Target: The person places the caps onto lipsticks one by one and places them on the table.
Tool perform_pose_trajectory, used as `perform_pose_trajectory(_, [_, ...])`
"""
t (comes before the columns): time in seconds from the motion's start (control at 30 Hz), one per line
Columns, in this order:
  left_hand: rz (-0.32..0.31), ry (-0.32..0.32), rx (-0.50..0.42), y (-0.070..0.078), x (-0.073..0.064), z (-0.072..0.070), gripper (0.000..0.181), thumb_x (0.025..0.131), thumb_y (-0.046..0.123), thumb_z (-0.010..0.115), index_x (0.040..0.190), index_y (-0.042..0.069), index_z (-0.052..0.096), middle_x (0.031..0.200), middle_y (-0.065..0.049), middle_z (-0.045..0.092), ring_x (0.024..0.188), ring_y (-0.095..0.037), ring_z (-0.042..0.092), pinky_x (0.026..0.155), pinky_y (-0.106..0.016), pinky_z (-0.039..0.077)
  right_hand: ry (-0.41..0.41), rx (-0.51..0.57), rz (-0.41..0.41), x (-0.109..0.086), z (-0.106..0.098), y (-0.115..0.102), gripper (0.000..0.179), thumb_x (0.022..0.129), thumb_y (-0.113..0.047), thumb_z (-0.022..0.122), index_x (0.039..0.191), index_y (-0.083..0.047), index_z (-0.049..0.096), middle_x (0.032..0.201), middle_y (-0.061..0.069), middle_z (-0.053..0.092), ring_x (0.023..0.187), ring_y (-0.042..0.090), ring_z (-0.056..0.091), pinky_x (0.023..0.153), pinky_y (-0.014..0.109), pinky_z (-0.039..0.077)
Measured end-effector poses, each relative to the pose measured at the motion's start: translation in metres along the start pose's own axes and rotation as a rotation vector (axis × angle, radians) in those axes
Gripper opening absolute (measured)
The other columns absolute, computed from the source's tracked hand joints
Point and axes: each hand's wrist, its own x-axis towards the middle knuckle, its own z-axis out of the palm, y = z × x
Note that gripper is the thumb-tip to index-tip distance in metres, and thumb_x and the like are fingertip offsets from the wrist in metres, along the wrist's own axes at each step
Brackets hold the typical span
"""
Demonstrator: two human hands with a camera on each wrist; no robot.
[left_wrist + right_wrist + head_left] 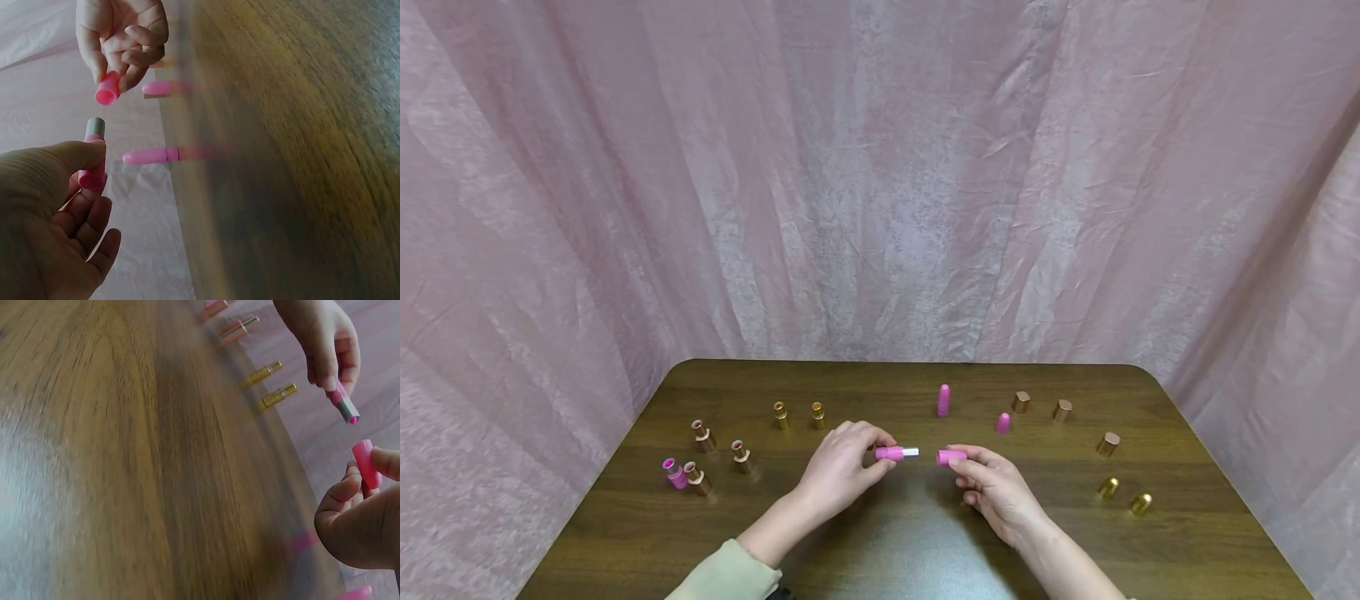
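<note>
Fingers of the left hand [842,460] pinch a pink tube [889,453] pointing to three o'clock, just short of the cap [951,457] the right hand [997,489] pinches.

Wide head view forward and down over the table [865,546] to the far curtain [887,208], close left-wrist view facing right, close right-wrist view facing left, both sharing left hand [844,468] and right hand [996,492]
</note>
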Motion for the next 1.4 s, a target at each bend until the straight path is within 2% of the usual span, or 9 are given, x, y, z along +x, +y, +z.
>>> perform_pose_trajectory(0.2, [0.028,-0.005,0.005,0.003,0.003,0.003,0.017,0.085,0.027,0.084,0.1,0.026,0.075,0.094,0.016,0.065,0.086,-0.007,0.053,0.081,-0.032,0.045,-0.004,0.019,-0.001,0.002,0.009,0.001,0.033,0.092,-0.006,0.072,0.123,0.0,0.066,0.095,-0.003,0.066,0.076,0.009,0.054,0.059,0.021,0.041])
perform_pose_trajectory(0.33, [0.025,-0.03,0.008,0.004,0.004,0.004,0.016,0.087,0.029,0.083,0.101,0.027,0.074,0.094,0.017,0.064,0.086,-0.006,0.052,0.079,-0.031,0.045,-0.005,0.008,0.004,0.003,0.013,0.002,0.036,0.091,-0.006,0.072,0.125,0.002,0.065,0.092,-0.004,0.064,0.075,0.009,0.055,0.059,0.021,0.042])
perform_pose_trajectory(0.57, [0.018,-0.069,0.004,0.009,0.006,0.005,0.014,0.088,0.03,0.081,0.1,0.027,0.074,0.098,0.016,0.066,0.091,-0.008,0.055,0.086,-0.034,0.046,-0.019,-0.011,0.0,0.003,0.018,0.004,0.035,0.091,-0.006,0.073,0.124,0.002,0.065,0.091,-0.004,0.066,0.075,0.008,0.054,0.058,0.02,0.043])
perform_pose_trajectory(0.87, [0.017,-0.095,-0.011,0.011,0.008,0.009,0.015,0.089,0.032,0.081,0.101,0.027,0.075,0.098,0.018,0.066,0.092,-0.007,0.055,0.088,-0.033,0.045,-0.008,-0.037,-0.006,0.003,0.024,0.005,0.031,0.09,-0.006,0.074,0.12,0.001,0.068,0.088,-0.002,0.065,0.074,0.009,0.054,0.058,0.02,0.043])
perform_pose_trajectory(1.4, [0.046,-0.079,-0.006,0.012,0.007,0.012,0.014,0.088,0.03,0.082,0.1,0.025,0.076,0.096,0.016,0.067,0.091,-0.008,0.056,0.087,-0.034,0.046,0.024,-0.104,-0.053,0.004,0.026,0.008,0.033,0.088,-0.009,0.078,0.117,0.003,0.07,0.087,-0.001,0.068,0.072,0.009,0.055,0.058,0.02,0.042])
